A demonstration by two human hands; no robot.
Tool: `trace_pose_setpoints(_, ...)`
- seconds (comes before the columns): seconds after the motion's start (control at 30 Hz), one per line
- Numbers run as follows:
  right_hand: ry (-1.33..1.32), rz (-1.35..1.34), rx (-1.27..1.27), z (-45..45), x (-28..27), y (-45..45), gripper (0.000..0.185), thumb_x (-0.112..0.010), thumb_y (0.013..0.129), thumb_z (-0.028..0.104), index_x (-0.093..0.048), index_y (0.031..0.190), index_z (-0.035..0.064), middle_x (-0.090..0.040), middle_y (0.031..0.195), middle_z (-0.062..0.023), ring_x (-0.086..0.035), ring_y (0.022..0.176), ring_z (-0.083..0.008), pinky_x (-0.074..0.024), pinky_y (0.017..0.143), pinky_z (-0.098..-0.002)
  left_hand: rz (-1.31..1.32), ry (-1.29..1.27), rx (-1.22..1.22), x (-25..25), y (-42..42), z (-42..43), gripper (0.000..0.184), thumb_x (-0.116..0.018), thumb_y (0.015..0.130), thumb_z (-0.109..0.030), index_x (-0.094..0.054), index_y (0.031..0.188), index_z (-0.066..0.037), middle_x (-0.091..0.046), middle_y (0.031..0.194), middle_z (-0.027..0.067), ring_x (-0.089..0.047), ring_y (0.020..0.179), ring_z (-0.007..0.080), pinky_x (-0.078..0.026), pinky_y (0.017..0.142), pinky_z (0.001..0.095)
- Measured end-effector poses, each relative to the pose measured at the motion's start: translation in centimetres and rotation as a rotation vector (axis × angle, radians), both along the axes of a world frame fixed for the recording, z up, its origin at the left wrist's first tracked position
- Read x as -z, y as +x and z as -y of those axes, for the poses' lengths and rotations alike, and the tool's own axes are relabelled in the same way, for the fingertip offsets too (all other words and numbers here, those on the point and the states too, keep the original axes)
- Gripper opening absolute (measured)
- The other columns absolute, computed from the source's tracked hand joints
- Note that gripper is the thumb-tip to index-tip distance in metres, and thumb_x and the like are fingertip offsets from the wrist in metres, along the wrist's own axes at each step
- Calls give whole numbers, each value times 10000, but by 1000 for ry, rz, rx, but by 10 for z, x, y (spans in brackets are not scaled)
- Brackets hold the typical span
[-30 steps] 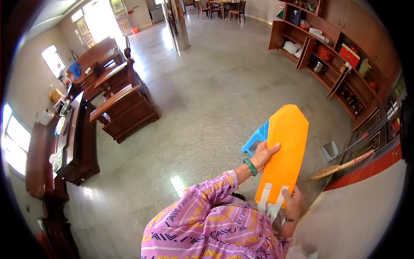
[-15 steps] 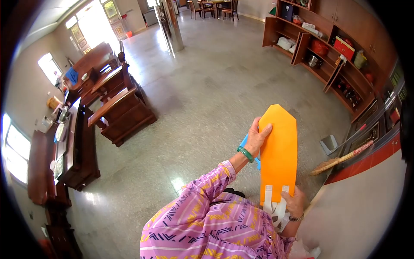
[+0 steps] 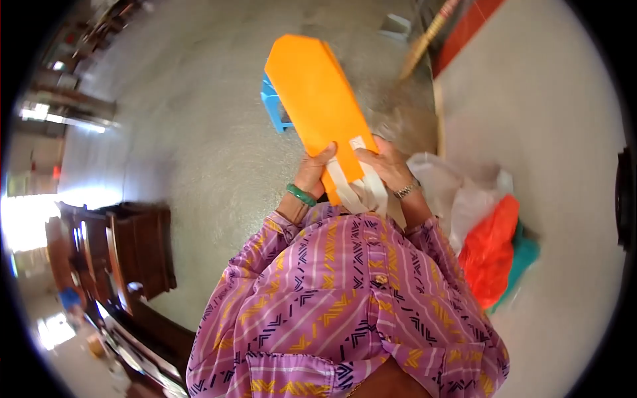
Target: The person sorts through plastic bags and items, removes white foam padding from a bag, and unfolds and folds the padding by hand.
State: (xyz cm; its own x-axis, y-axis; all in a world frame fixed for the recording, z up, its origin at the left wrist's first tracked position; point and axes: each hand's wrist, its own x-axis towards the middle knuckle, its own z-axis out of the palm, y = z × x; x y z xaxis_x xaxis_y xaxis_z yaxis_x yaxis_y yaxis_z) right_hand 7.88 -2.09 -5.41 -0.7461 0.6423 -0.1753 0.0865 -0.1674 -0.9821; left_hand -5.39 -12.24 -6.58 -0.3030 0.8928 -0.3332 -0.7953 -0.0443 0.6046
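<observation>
An orange folded tote bag (image 3: 318,99) with white strap handles (image 3: 361,192) is held flat in front of my chest, its pointed end away from me. My left hand (image 3: 313,171), with a green bangle at the wrist, grips the left edge near the handles, thumb on top. On the opposite edge, my right hand (image 3: 388,164), wearing a wristwatch, pinches the bag beside a white handle patch. The fingers of both hands are partly hidden beneath the fabric. The handles hang loosely toward my patterned shirt (image 3: 332,285).
Beyond the bag, a blue stool (image 3: 275,109) is partly covered by it. A broom (image 3: 428,41) and a dustpan (image 3: 396,26) are near the wall. Red (image 3: 491,252), white (image 3: 472,205) and teal (image 3: 519,265) bags lie to the right. Wooden furniture (image 3: 139,245) stands left.
My left hand has moved from the bag's pointed end down to the handle end, near my right hand. The bag now tilts left, and the view has turned downward and right.
</observation>
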Motion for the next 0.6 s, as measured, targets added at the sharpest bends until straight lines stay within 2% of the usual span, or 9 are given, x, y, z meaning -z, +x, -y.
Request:
trace_pose_setpoints(0.1,104,164,-117,8,15,22,295,-633,771,216,-585,963,-3,-595,805,-23,-529,718,-72,-453,605,-247,-95,-139,-109,31,-16,-5,372,-606,810,-141,-484,1157,-91,-548,1111,48,-542,984,200,-469,838,355)
trace_pose_setpoints(0.13,-247,-53,-155,3,26,29,242,-611,804,181,-591,986,24,-604,832,0,-549,757,-81,-450,638,-232,-143,-154,-124,34,-28,-18,378,-598,817,-152,-475,1170,-95,-536,1135,51,-534,997,207,-466,845,364)
trace_pose_setpoints(0.17,191,47,-57,-8,31,27,237,-605,806,233,-609,905,17,-601,749,-19,-557,684,-84,-455,582,-247,4,-120,-18,40,-47,-31,404,-576,831,-189,-443,1201,-97,-524,1154,74,-524,1024,235,-459,864,399)
trace_pose_setpoints(0.2,61,282,-150,-17,22,36,270,-584,816,282,-600,832,13,-592,681,-45,-556,594,-96,-450,517,-262,30,-115,55,39,-59,-35,431,-564,838,-224,-419,1220,-89,-517,1166,89,-516,1045,258,-449,880,437)
trace_pose_setpoints(0.27,-96,186,52,-8,16,58,306,-541,835,278,-531,677,16,-582,575,-75,-562,524,-134,-434,470,-275,-57,-110,244,32,-71,-31,466,-556,843,-265,-396,1238,-77,-506,1183,99,-513,1055,269,-448,882,448)
trace_pose_setpoints(0.37,630,304,605,-3,-4,120,278,-566,789,283,-559,644,45,-587,606,-128,-572,545,-275,-450,524,-350,-100,-226,200,50,-83,-22,488,-563,840,-294,-397,1246,-80,-500,1203,91,-512,1066,262,-453,872,441)
trace_pose_setpoints(0.43,736,439,935,-1,-9,160,239,-586,768,263,-566,677,43,-590,683,-143,-560,618,-322,-447,564,-381,-186,-277,205,31,-75,-17,467,-563,839,-280,-407,1239,-96,-513,1190,91,-520,1056,263,-448,877,441)
trace_pose_setpoints(0.53,683,531,1293,17,-56,218,88,-625,766,106,-606,810,33,-607,714,-74,-573,661,-139,-466,610,-268,-195,-315,254,28,-89,-23,466,-563,838,-291,-413,1234,-100,-522,1179,92,-530,1043,261,-447,878,436)
trace_pose_setpoints(0.6,780,546,1509,41,-79,256,65,-636,728,40,-614,789,32,-613,710,-72,-570,648,-140,-466,620,-257,-193,-328,272,34,-90,-24,468,-563,836,-300,-415,1232,-99,-526,1173,93,-536,1035,258,-449,877,430)
